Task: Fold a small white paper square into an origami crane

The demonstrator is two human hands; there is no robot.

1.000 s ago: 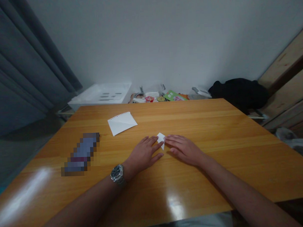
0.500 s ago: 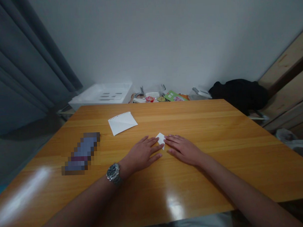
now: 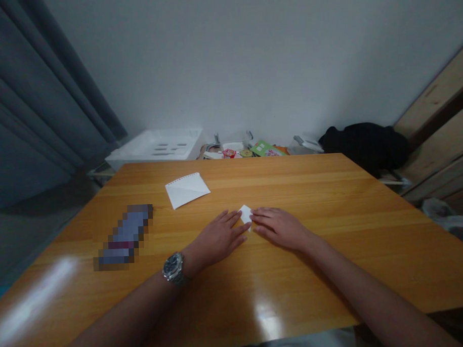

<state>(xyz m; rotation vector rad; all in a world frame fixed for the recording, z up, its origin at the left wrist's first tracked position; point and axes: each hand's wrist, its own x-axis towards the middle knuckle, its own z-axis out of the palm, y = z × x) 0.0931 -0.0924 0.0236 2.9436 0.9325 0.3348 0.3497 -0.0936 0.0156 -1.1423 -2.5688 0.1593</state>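
A small folded piece of white paper (image 3: 245,213) lies on the wooden table (image 3: 292,181), with a pointed top and a narrow tip toward me. My left hand (image 3: 218,237) rests flat at its left side, fingers stretched out, fingertips on the paper's left edge and lower part. From the other side my right hand (image 3: 281,227) lies palm down with its fingers extended, the tips touching the paper's right edge. Parts of the paper are hidden under the fingertips. A metal wristwatch (image 3: 174,267) is on my left wrist.
A larger white sheet (image 3: 187,190) with a perforated edge lies farther back on the left. Nearer, a pixelated dark flat object (image 3: 125,235) rests on the table. Beyond the back edge are a white plastic tray (image 3: 158,145), a green packet (image 3: 267,148) and a black bag (image 3: 365,146).
The right thumb has drawn slightly closer to the paper and the left fingers have shifted a little. The whole view has dropped by a few pixels; the paper stays between both hands.
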